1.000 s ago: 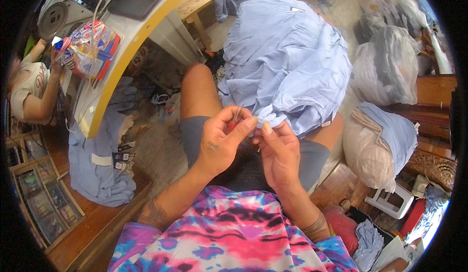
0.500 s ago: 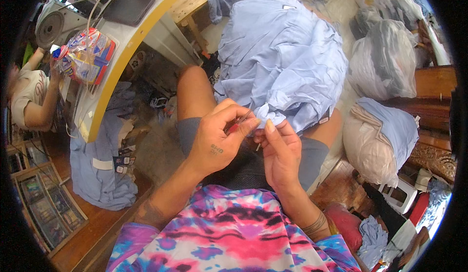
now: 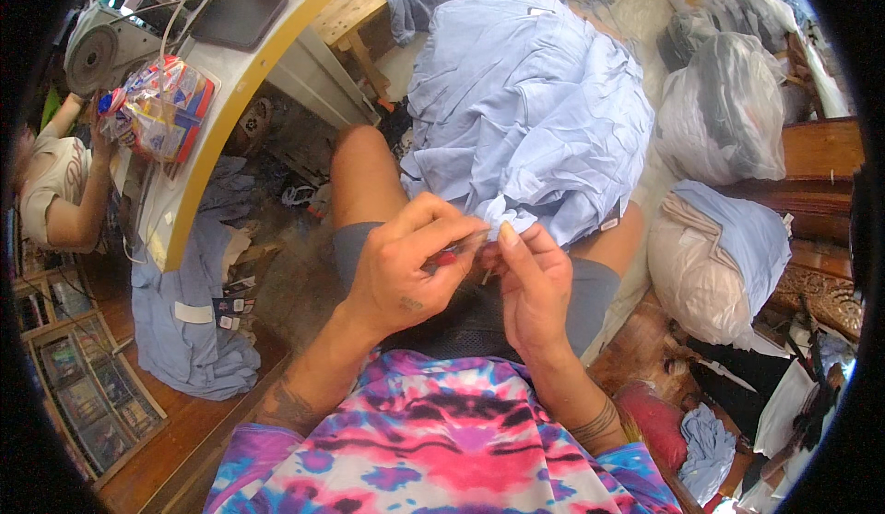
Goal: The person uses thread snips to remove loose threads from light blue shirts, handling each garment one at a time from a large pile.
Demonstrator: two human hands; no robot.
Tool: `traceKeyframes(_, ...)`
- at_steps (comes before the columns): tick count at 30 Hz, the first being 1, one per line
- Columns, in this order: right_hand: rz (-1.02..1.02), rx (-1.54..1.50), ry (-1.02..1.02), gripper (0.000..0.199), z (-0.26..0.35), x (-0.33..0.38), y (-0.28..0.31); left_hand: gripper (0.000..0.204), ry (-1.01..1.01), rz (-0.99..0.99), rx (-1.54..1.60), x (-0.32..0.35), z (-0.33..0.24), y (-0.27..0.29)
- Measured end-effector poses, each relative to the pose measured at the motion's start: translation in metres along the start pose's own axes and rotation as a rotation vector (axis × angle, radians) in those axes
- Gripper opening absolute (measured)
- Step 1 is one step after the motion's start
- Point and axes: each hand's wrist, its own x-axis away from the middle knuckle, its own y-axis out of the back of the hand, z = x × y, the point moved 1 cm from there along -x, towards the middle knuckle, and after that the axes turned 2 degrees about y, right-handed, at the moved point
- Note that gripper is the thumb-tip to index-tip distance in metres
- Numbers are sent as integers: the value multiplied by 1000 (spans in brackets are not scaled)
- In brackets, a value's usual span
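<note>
A large heap of light blue cloth (image 3: 530, 99), seemingly a garment with a small label, lies bunched over and in front of my knees. My right hand (image 3: 535, 283) pinches a small gathered tip (image 3: 500, 212) of this cloth between thumb and fingers. Close beside it on the left, my left hand (image 3: 410, 260) is closed around a small red-handled tool (image 3: 445, 259). Thin metal shows at its fingertips near the cloth tip. Fingers cover most of the tool, so its exact kind is hidden.
At the left, a yellow-edged table (image 3: 175, 228) carries a phone (image 3: 240, 21) and a colourful plastic package (image 3: 166, 108). Another person's arm (image 3: 78, 205) shows beyond it. Blue garments (image 3: 189, 330) lie below. Stuffed plastic bags (image 3: 724, 113) stand at the right.
My left fingers have shifted slightly, and the metal part of the tool now lies closer to the cloth tip. My right hand keeps its pinch on the cloth.
</note>
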Motion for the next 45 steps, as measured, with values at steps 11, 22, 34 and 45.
traceKeyframes(11,11,64,28,16,3,-2,0,22,189,-123,38,3,18,10)
traceKeyframes(22,59,66,-170,13,-13,-1,13,19,712,-50,628,17,18,-3)
traceKeyframes(34,-199,12,-132,21,-8,-46,51,22,742,-96,785,19,23,13)
traceKeyframes(45,-119,-62,-93,20,17,-23,25,25,175,-60,139,-2,-10,-19)
